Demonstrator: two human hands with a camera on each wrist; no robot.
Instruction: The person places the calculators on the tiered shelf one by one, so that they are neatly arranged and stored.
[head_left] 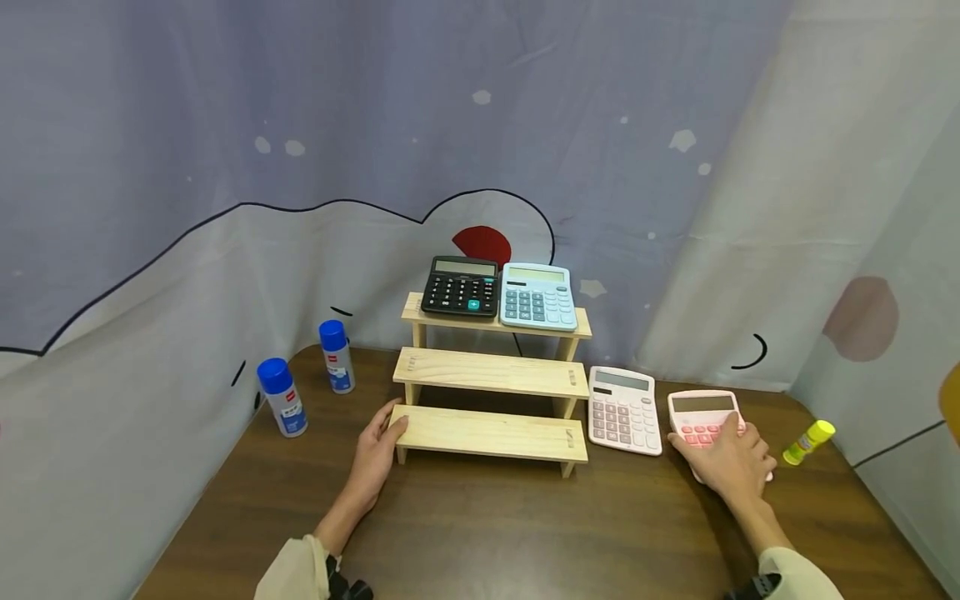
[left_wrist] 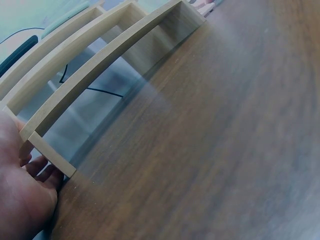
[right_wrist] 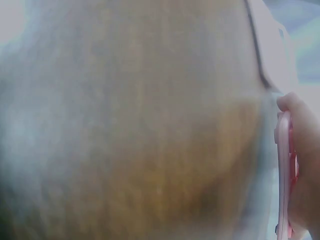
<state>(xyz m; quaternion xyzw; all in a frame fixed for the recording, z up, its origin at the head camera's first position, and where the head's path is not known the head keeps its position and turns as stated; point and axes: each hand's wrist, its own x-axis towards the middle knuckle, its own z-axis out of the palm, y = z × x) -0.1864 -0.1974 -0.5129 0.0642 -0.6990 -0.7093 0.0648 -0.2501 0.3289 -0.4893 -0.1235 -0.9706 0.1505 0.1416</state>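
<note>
A three-step wooden display stand (head_left: 487, 431) stands mid-table. My left hand (head_left: 377, 450) grips the left end of its lowest step, thumb on top; in the left wrist view, curled fingers of that hand (left_wrist: 25, 185) show by the end leg. On the top step lean a black calculator (head_left: 461, 287) and a light blue calculator (head_left: 537, 297), side by side. At the right, my right hand (head_left: 731, 458) holds a pink calculator (head_left: 701, 404) across its keys, thumb at the left edge. The right wrist view shows this calculator's side edge (right_wrist: 283, 175) within the hand. A pale pink calculator (head_left: 624, 410) lies between stand and right hand.
Two blue-capped bottles (head_left: 283, 398) (head_left: 337, 357) stand at the left of the brown table (head_left: 540, 533). A yellow glue stick (head_left: 808, 442) is right of the right hand. A printed curtain (head_left: 600, 150) hangs behind and along both sides.
</note>
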